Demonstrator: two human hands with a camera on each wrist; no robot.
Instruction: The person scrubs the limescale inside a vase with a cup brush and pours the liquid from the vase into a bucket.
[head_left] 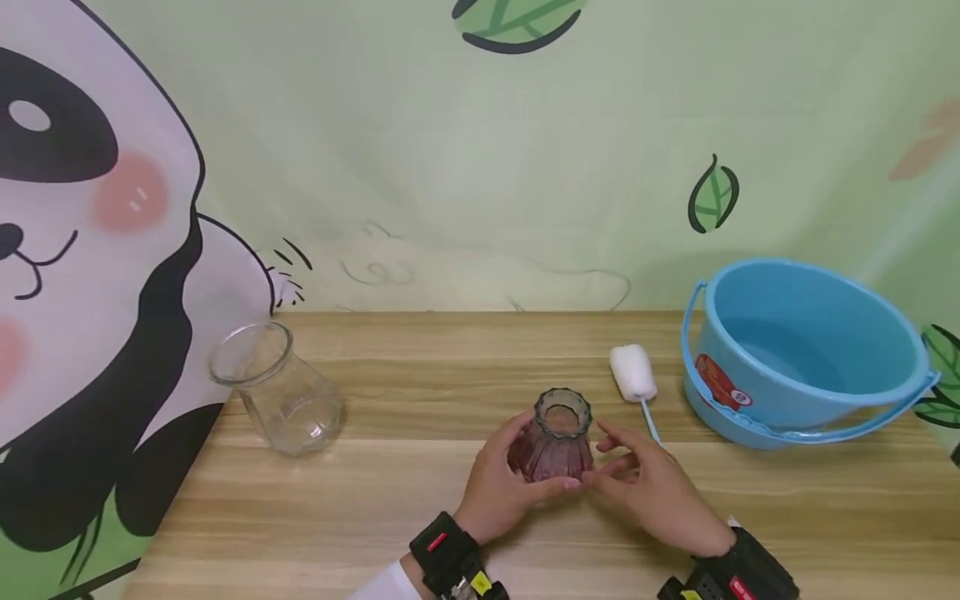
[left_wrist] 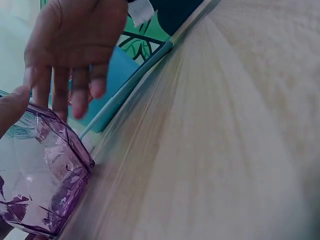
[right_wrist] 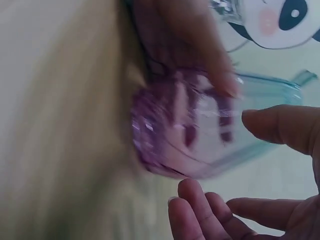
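A small fluted glass vase (head_left: 555,457), purple in the body and blue-grey at its scalloped rim, stands nearly upright over the table. My left hand (head_left: 497,482) grips it from the left, thumb across the front and fingers round the far side. On the other side, my right hand (head_left: 651,487) has its fingers spread and loosely bent, close to the glass. In the right wrist view, the right thumb and fingertips surround the vase (right_wrist: 175,127) without closing on it. The left wrist view shows the vase's faceted purple body (left_wrist: 60,172) near the wooden surface.
A clear glass jar (head_left: 296,408) leans at the left of the wooden table (head_left: 420,383). Right of the hands lies a white sponge brush (head_left: 633,373) with a thin blue handle, beside a blue bucket (head_left: 787,417) with its handle down. A panda-print backdrop (head_left: 390,167) hangs behind.
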